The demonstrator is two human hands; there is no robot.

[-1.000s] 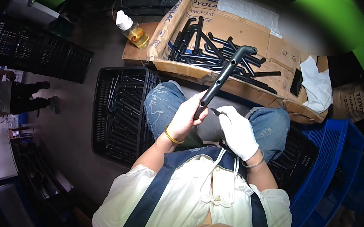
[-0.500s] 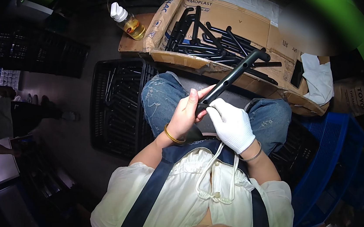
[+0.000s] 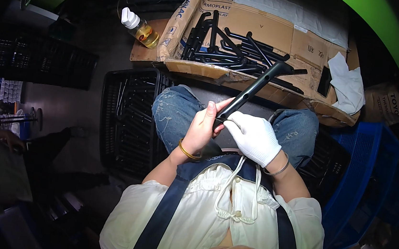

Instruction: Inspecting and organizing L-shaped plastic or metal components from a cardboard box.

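A long black plastic tube-shaped part (image 3: 248, 92) with holes along it and a bent far end slants up and away between my hands. My bare left hand (image 3: 204, 127) is wrapped round its lower end, thumb along the side, with a gold bangle at the wrist. My right hand (image 3: 255, 138), in a white knit glove, pinches at that same lower end; what lies under its fingertips is hidden. Beyond them, an open cardboard box (image 3: 267, 23) holds a pile of similar black parts (image 3: 237, 56).
A black crate (image 3: 130, 118) full of black parts stands left of my knees, another dark crate (image 3: 323, 160) at the right. Blue crates (image 3: 354, 187) are stacked farther right. A bottle (image 3: 146, 34) stands beside the box; a white cloth (image 3: 345, 83) hangs over its right edge. Another person (image 3: 8, 168) is at far left.
The tube's far end has dipped slightly toward me; both hands keep their grip. A blurred dark shape at the upper right is gone. The person at far left has shifted.
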